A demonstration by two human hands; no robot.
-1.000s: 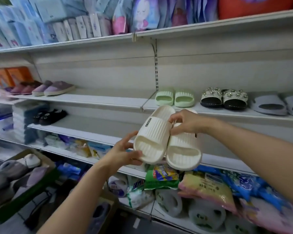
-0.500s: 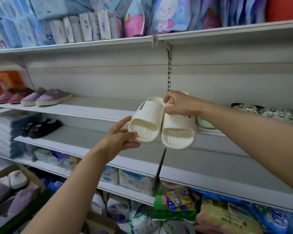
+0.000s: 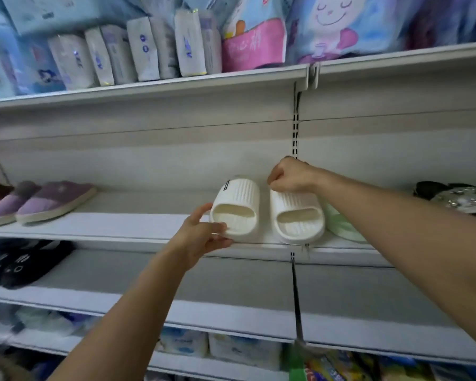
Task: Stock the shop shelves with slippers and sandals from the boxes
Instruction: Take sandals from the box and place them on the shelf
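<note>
Lowest and nearest: blurred packets on the bottom shelves, then a bare grey shelf with a pair of black fuzzy slippers at its left end.

Above that, at the front lip of the middle shelf: left hand, thumb on the heel rim of the left cream slide and fingers curled under its rear edge — pinching it. Heel end toward the camera and touching the shelf lip, open toe end toward the back wall; long axis front to back, leaning slightly leftward at the far end. Ribbed strap on top, small dark tab on its left side.

Just beside it, a narrow gap between: the right cream slide, same heading, heel at the shelf edge, long axis front to back, seemingly flat on the shelf. Right hand over its toe end, fingers bent into a loose fist on the strap's far edge — gripping that edge, as far as visible; fingertips hidden.

Right of the pair, partly behind the right forearm: pale green slides, and farther right dark sandals with glittering stones. Far left on the same shelf: purple closed slippers, toes angled up and right.

Beyond, the white back panel with a slotted upright. Topmost: a shelf packed with blue and white soft packages.
</note>
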